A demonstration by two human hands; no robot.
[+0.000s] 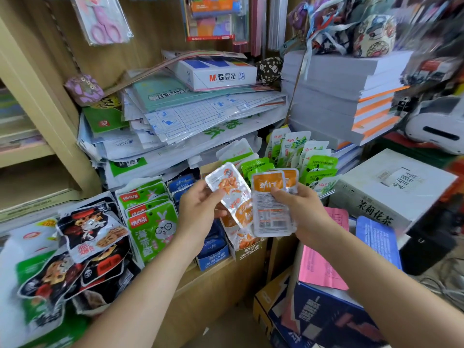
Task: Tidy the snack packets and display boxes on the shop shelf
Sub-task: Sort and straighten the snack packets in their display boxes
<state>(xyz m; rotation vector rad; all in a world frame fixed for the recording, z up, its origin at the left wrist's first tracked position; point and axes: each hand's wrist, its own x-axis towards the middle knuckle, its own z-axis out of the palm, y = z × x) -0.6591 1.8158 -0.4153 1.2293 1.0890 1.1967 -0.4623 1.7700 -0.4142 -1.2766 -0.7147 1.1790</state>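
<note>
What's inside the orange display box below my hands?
Orange snack packets stand in the orange display box. The held packets cover most of it, hiding the rest.

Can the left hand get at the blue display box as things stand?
Reach, probably yes: the blue display box sits just below the left hand with nothing between. But its grip is full with an orange packet, so it likely can't take hold.

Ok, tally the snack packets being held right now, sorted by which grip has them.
left grip, clear-windowed orange packet: 1
right grip, orange packets, overlapped with their backs showing: 2
Total: 3 visible; I cannot tell whether more are hidden behind them.
</note>
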